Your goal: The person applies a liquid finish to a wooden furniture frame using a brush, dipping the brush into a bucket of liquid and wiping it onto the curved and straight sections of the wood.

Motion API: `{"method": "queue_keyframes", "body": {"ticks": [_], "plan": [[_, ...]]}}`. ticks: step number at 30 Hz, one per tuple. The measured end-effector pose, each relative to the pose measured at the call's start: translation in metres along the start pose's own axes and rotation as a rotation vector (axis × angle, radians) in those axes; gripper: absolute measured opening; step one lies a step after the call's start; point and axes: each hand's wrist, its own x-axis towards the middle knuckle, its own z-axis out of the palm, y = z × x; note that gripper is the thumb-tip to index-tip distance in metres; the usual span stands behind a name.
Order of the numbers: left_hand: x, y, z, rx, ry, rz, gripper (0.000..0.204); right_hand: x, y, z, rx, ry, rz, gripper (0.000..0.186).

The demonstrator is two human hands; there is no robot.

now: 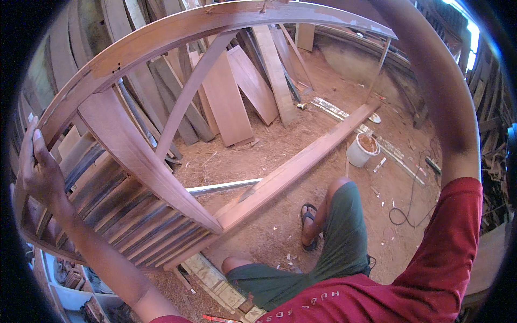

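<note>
My left hand (41,161) is closed on the outer edge of a large wooden frame at the far left, fingertips on its rim. The frame has a curved top rail (194,29), a wide inner board (134,148) beside a row of slanted slats (107,194), a thin brace (189,91), and a long straight plank (301,167) along its bottom. A thin upright stick joins the rail's right end to that plank. My right arm reaches up along the right side past the rail's end; its hand is out of the picture.
Planks (226,107) lean against the back. A white bucket (363,156) of brown material stands right of the long plank, near a cord (404,215) and white-stained strips (328,110) on the dusty floor. A compartmented white bin (62,274) is at lower left. My bent legs are below.
</note>
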Motion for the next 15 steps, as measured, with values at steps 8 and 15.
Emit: {"method": "queue_keyframes", "body": {"ticks": [8,15], "plan": [[0.001,0.009,-0.003,0.037,-0.022,-0.032,0.036,-0.015,-0.002,-0.001,0.224,-0.117,0.124,0.033],[0.001,0.0,-0.005,0.048,-0.024,0.0,0.036,-0.021,-0.038,-0.03,0.026,-0.037,0.042,0.036]]}}
